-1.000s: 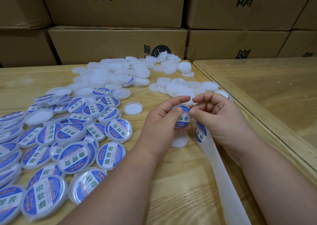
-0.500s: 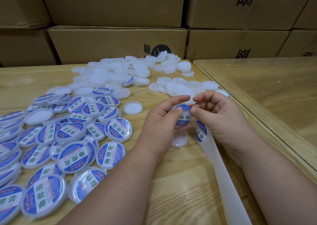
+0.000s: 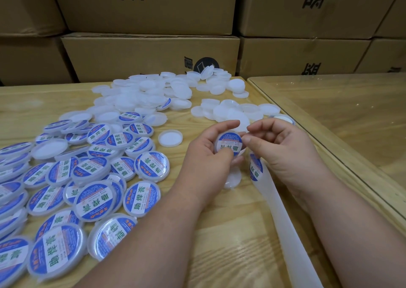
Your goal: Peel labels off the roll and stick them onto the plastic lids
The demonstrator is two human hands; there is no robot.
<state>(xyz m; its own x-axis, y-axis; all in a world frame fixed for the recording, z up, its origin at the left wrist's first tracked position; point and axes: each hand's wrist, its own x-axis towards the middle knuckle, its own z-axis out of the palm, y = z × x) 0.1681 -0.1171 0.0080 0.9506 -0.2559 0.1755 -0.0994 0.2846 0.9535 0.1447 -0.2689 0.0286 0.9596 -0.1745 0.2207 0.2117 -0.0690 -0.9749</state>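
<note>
My left hand (image 3: 206,158) grips a round plastic lid (image 3: 228,143) with a blue and white label lying flat on it. My right hand (image 3: 283,151) has its fingers curled, and its thumb tip touches the lid's right rim. A white label strip (image 3: 283,217) rises from the bottom edge to under my right hand, which seems to hold it up. One blue label (image 3: 256,169) sits on the strip just below that hand. Labelled lids (image 3: 92,177) lie heaped at the left, and plain white lids (image 3: 142,98) are piled at the back.
One plain lid (image 3: 170,138) lies alone left of my hands, another (image 3: 232,180) beneath them. A smaller batch of plain lids (image 3: 228,111) sits beyond my hands. Cardboard boxes (image 3: 149,56) wall off the back. A glass-topped table (image 3: 351,116) adjoins on the right.
My right fingertips have drawn back from the label's face to the lid's right rim. The whole label now shows on the lid. My left hand has barely moved.
</note>
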